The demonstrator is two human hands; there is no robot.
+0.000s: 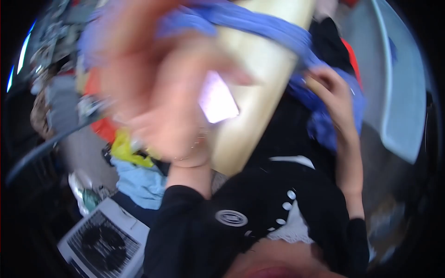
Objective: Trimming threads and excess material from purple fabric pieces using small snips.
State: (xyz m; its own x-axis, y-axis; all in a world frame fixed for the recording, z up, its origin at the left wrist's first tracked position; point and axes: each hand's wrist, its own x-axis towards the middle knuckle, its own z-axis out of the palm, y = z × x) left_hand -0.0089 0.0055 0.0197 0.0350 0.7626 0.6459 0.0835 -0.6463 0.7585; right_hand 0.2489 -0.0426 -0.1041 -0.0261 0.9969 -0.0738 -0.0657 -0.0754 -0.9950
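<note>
My left hand is raised close to the camera over the pale wooden board. Motion smears its fingers, so whether they grip anything is hidden. A thin bracelet circles that wrist. Blue-violet cloth stretches across the far part of the board and drapes down on the right. There my right hand has its fingers curled and closed on the cloth by the board's right edge. Between the two hands, beside the left one, a bright four-sided whitish-violet patch lies on the board; glare hides what it is.
Orange, yellow and light blue cloths are heaped left of the board. A white box-like appliance with a round dark grille stands at the lower left. On the right is a long pale blue panel or tub. Cluttered items fill the far left.
</note>
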